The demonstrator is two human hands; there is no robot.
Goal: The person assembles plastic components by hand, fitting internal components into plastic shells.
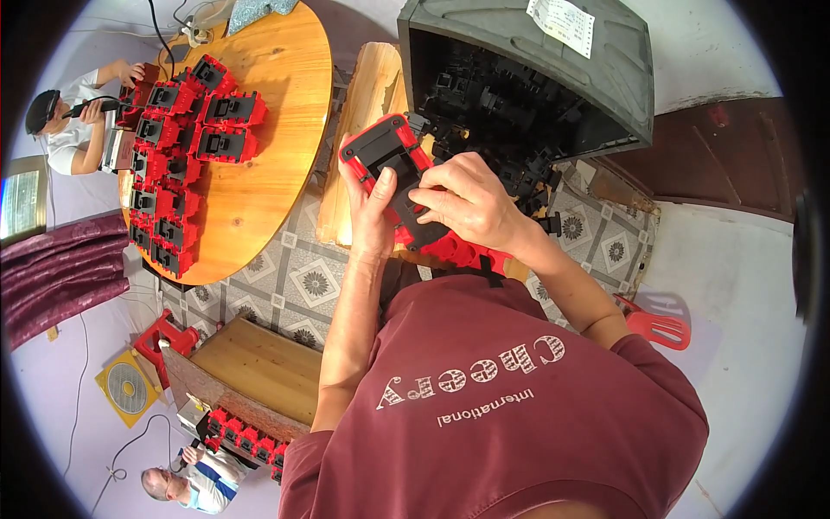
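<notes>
In front of my chest I hold a red-and-black plastic housing (378, 149), tilted, its black face toward me. My left hand (372, 221) is closed around its left side, the thumb lying on the black face. On the right side, my right hand (475, 203) has its fingers pinched together against the housing; whatever sits between the fingertips is too small to make out. Below the hands, more red plastic pieces (462, 251) lie near my lap, partly hidden by my wrists and shirt.
A dark bin (527, 52) on its side spills black plastic parts (519, 177) just ahead. Rows of red-and-black units (226, 108) stand on the round wooden table (290, 95) at left, where one person works. Another sits behind a lower-left table. A red stool (661, 329) stands right.
</notes>
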